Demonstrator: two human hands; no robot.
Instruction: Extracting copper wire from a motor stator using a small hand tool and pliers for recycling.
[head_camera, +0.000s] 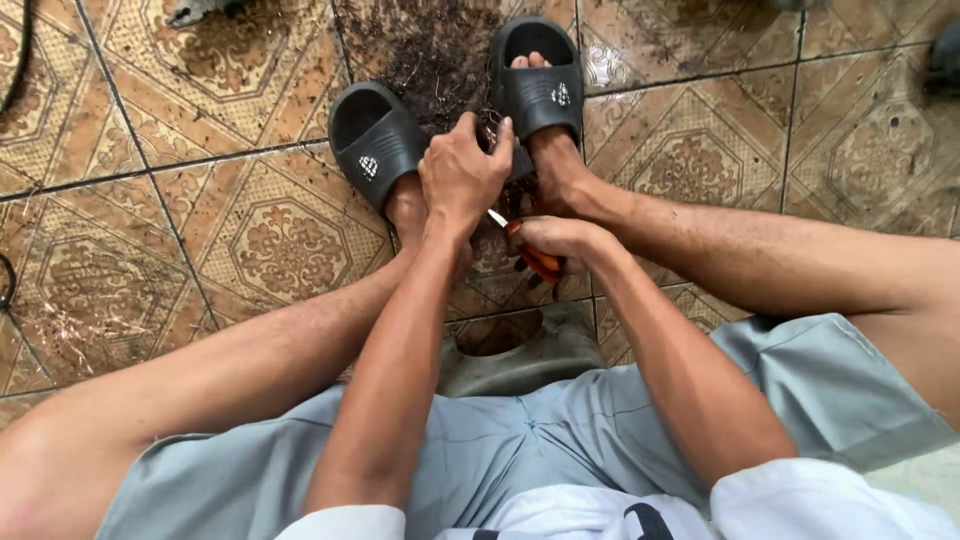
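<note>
Orange grips: a pair of orange-handled pliers (535, 255) sits in the right hand (560, 238), just on the near side of the right black slide sandal (538, 85), below the ankle. A short pale metal tip pokes out toward the other hand.
Right hand: fingers curled and clamped round the plier handles, wrist bent inward, forearm running down and out toward the near right knee.
Left hand: the left hand (462, 172) is closed in a loose fist, knuckles up, touching the inner edge of that same sandal. Its thumb and fingertips pinch something small and dark; I cannot tell what it is.
Left arm: straight and long, crossing up the middle from the lap to the sandal.
Hands together: close, the left one just beyond the right, the plier tip in the small space between them.
Other sandal: a second black slide (372, 140) lies to the left of the first, foot in it.
Debris: dark crumbly scraps (430, 50) scattered on the floor between the two sandals and beyond them.
Floor: brown patterned tiles (280, 250), wet-looking, spreading all around the sandals.
Clothing: grey-blue shorts (520, 440) on the near side, knees spread wide.
</note>
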